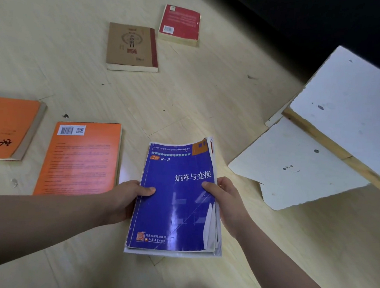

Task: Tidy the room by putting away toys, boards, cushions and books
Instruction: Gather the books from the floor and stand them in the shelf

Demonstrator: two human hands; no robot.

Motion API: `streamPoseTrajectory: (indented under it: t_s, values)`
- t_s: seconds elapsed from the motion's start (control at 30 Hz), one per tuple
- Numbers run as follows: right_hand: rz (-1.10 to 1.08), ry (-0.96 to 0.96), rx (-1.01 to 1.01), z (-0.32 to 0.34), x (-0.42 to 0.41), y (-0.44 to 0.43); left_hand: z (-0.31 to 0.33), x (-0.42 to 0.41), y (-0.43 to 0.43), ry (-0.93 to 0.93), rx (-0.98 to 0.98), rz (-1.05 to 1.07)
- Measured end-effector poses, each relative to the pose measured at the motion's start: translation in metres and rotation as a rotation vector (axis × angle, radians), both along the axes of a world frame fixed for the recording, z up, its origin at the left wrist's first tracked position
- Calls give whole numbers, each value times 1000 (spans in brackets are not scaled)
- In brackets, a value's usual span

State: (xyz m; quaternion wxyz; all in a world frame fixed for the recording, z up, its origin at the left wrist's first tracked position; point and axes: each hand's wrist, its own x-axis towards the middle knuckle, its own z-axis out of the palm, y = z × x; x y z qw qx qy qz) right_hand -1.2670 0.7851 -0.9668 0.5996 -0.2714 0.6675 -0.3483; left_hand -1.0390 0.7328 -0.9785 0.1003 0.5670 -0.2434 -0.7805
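A worn blue book [176, 209] with white lettering is held above the wooden floor, with thinner booklets stacked under it. My left hand [128, 198] grips its left edge, thumb on the cover. My right hand [223, 201] grips the right edge, thumb on the cover too. An orange book [81, 157] lies face down just left of it. Another orange book [7, 128] lies at the far left edge. A brown book [131, 46] and a red book [179, 25] lie farther away on the floor.
Two white boards lie at the right: a flat one [294, 168] on the floor and a larger one [352, 98] resting tilted over a wooden strip [331, 145]. A dark piece of furniture [325, 23] fills the upper right corner.
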Motion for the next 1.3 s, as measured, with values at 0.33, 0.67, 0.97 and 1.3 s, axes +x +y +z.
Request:
streamPoseTrajectory:
  t_s: [0.33, 0.67, 0.97, 1.3]
  values:
    - [277, 344, 48, 4, -4, 8, 2, 1, 0, -113, -80, 56]
    - [418, 291, 112, -11, -9, 12, 5, 6, 4, -110, -222, -59]
    - [176, 674, -353, 41, 3, -19, 39, -10, -25, -252, -850, 129]
    - [94, 863, -408, 27, 10, -32, 40, -13, -32, -371, -1004, 169]
